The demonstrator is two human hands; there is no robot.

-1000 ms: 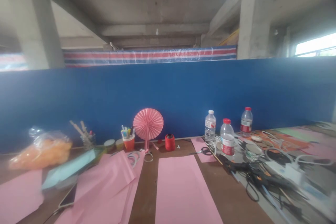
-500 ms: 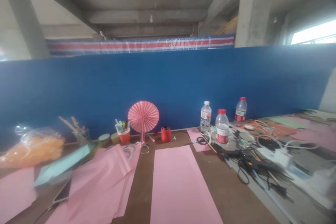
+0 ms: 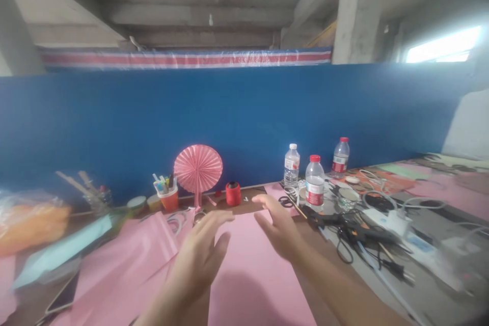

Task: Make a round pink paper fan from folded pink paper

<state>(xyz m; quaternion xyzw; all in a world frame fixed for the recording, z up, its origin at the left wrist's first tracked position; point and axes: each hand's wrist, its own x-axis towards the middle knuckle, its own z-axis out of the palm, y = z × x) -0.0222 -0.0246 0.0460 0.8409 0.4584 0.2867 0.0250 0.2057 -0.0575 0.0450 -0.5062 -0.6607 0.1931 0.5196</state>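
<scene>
Both of my hands hover over a flat pink sheet of paper [image 3: 255,270] that lies lengthwise in front of me. My left hand [image 3: 204,244] is at the sheet's left edge, thumb apart from the fingers, holding nothing. Near the far right corner is my right hand [image 3: 278,226], also open, its fingers pointing inward. Whether either hand touches the paper is hard to tell. Beyond them stand a round pleated pink paper fan [image 3: 197,169] and a red spool of thread [image 3: 233,194]. A pair of scissors [image 3: 286,201] lies just past my right hand.
Loose pink sheets [image 3: 126,265] and a light blue strip [image 3: 64,249] cover the left side. A cup of pens [image 3: 168,197] stands behind. To the right are bottles [image 3: 315,183], a glue gun [image 3: 355,229], cords and a power strip [image 3: 431,254]. A blue partition [image 3: 244,112] closes the back.
Both my hands have come into view over the pink sheet. The view has turned slightly right, so the things on the table appear farther left.
</scene>
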